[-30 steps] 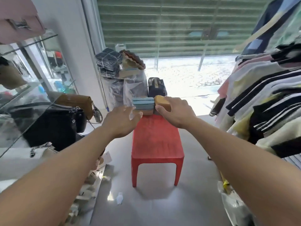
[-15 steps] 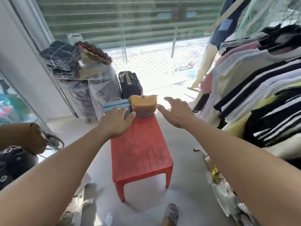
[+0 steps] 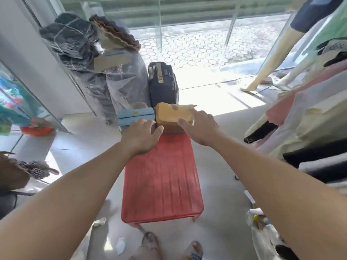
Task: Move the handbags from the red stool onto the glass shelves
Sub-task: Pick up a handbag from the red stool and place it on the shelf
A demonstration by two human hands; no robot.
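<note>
From my feed, both handbags sit side by side at the far end of the red stool (image 3: 161, 184), just above the middle of the frame. The tan handbag (image 3: 172, 117) is on the right and the light blue handbag (image 3: 134, 116) touches it on the left.

My two hands are apart, one on each side of the tan bag. The left hand (image 3: 142, 136) is at the seam between the two bags with its thumb against the tan bag's front; its fingertips are hidden, so I cannot tell whether they grip anything. The right hand (image 3: 199, 126) lies spread on the bag's right end, fingers fairly straight, thumb on the front face and index finger up near the top edge. It touches the bag without clamping it.

Behind the stool stands a dark suitcase (image 3: 162, 83), with plastic-wrapped bundles (image 3: 124, 85) to its left. A glass shelf edge (image 3: 37, 102) runs along the left of the frame, hanging clothes (image 3: 309, 117) fill the right side, and a brown bag (image 3: 11, 171) shows at the lower left.
</note>
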